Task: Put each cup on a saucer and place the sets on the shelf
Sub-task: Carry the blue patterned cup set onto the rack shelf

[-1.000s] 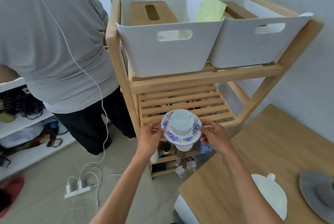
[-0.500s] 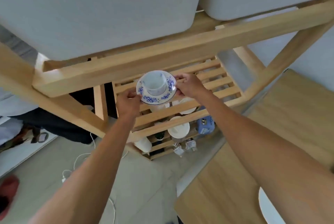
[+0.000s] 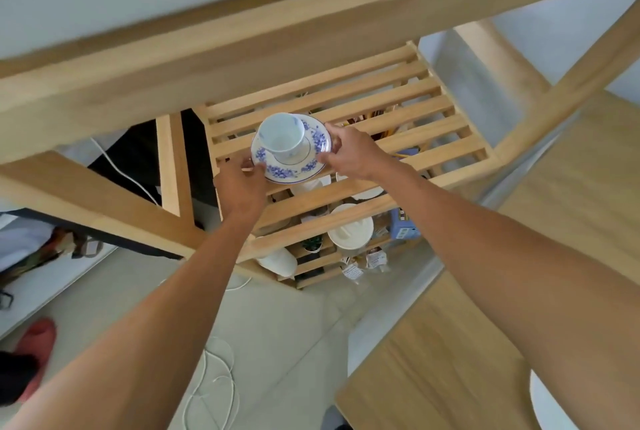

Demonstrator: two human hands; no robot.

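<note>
While earlier nearer the edge, cup (image 3: 281,134) and saucer (image 3: 290,166) now deeper over shelf (image 3: 408,117).

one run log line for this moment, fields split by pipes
step: shelving set | left hand: grip on saucer rim | right hand: grip on opposite rim | cup: upright on saucer | location: over slatted shelf
</note>
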